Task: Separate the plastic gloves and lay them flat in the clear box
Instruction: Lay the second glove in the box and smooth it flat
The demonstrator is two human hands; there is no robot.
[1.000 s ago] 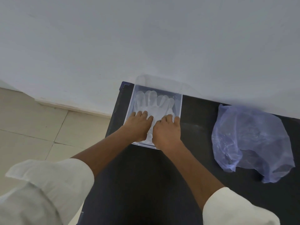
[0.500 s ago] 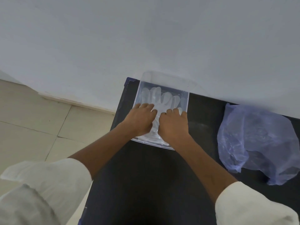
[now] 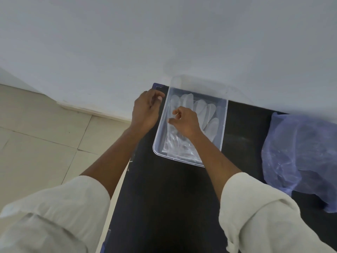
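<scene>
The clear box [image 3: 224,125] stands at the far left corner of the black table [image 3: 164,198], against the wall. Translucent plastic gloves [image 3: 206,110] lie flat inside it, fingers pointing to the wall and cuffs toward me. My right hand [image 3: 187,123] is inside the box over the gloves' left side, with thumb and forefinger pinched on the top glove's film. My left hand [image 3: 145,110] hovers just outside the box's left wall, fingers loosely curled and holding nothing.
A crumpled blue plastic bag [image 3: 300,148] lies on the table to the right of the box. The table's left edge runs below my left forearm, with tiled floor [image 3: 45,143] beyond it. A white wall [image 3: 164,42] rises behind the box.
Both hands were pressed flat on the gloves. Now my left hand has lifted out to the left of the box, and my right hand has curled and pinches the glove.
</scene>
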